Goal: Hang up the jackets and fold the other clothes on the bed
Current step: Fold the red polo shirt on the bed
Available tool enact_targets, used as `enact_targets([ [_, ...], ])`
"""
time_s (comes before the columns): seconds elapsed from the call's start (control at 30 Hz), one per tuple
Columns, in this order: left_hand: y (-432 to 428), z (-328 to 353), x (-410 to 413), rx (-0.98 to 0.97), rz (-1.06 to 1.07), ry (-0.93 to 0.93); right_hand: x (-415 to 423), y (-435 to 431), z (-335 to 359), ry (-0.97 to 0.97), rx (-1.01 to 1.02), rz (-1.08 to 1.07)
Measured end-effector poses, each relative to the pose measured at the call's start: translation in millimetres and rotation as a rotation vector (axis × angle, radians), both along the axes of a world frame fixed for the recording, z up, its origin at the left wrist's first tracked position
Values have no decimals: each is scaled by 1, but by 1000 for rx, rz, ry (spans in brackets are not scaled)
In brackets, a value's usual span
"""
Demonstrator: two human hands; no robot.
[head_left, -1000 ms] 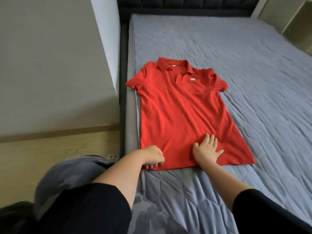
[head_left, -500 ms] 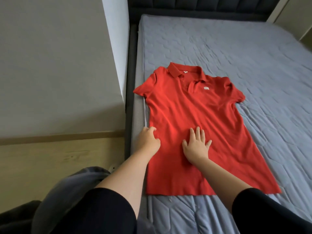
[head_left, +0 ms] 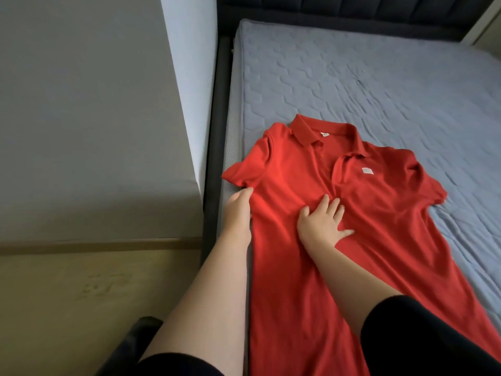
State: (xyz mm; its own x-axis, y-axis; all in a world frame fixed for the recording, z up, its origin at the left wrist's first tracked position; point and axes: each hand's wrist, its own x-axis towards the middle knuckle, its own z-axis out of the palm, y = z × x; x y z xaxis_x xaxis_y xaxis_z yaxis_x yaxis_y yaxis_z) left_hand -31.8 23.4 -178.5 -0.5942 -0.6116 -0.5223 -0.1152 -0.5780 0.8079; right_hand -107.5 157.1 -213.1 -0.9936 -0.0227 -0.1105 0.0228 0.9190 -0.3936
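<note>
Grey quilted mattress point(head_left: 379, 85) fills the upper right, red polo shirt point(head_left: 311, 191) flat on it, right hand point(head_left: 321, 222) spread pressing mid-chest, left hand point(head_left: 238, 210) straight-fingered along its left edge.

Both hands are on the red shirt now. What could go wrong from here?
1. The red polo shirt lies along the mattress edge, its sleeve beside the left hand overhanging toward the bed frame; a fold could drag it into that gap.
2. Creases radiate around the flat right hand below the open placket; folding now may set them in.
</note>
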Motion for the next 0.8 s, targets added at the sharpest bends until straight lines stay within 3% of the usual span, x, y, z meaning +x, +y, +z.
enact_targets([
  [0.13, -10, 0, -26, 75, -8, 97, 7, 3, -25, 198, 71, 55],
  [0.37, -35, 15, -37, 426, 165, 175, 3, 0, -29, 234, 83, 56],
  [0.57, -33, 30, -43, 287, 302, 339, 3, 1, -29, 231, 56, 58],
  [0.63, -26, 26, -39, 290, 340, 309, 4, 1, -28, 237, 47, 58],
  [0.8, -41, 8, -16, 560, 397, 217, 4, 0, -28, 234, 73, 60],
])
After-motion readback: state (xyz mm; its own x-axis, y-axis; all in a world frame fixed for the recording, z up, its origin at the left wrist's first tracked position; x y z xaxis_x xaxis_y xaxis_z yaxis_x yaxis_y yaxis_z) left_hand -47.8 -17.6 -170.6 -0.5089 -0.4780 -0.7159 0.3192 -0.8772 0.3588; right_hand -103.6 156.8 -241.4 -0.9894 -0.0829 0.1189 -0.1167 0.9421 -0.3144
